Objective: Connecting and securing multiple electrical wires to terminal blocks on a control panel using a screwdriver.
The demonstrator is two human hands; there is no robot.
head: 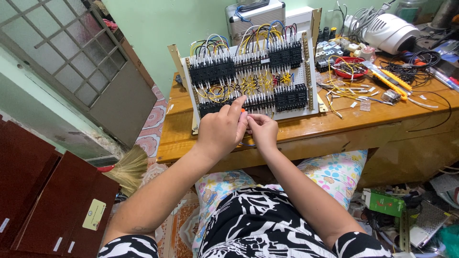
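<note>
A white perforated wiring panel (306, 102) leans upright on a wooden table (382, 119). It carries rows of black relay bases joined by yellow, blue and white wires. My left hand (221, 128) is closed around a small tool with an orange tip, pressed to the lower row of black terminal blocks (282, 99). My right hand (263, 130) sits just beside it, its fingers pinched on a thin wire at the panel's bottom edge. What the fingertips grip is mostly hidden.
On the table to the right lie a red bowl of parts (349, 67), a yellow utility knife (389, 81), loose wire ends and a white appliance (392, 31). A silver case (253, 16) stands behind the panel. A broom (126, 167) and dark red cabinets (43, 200) are at left.
</note>
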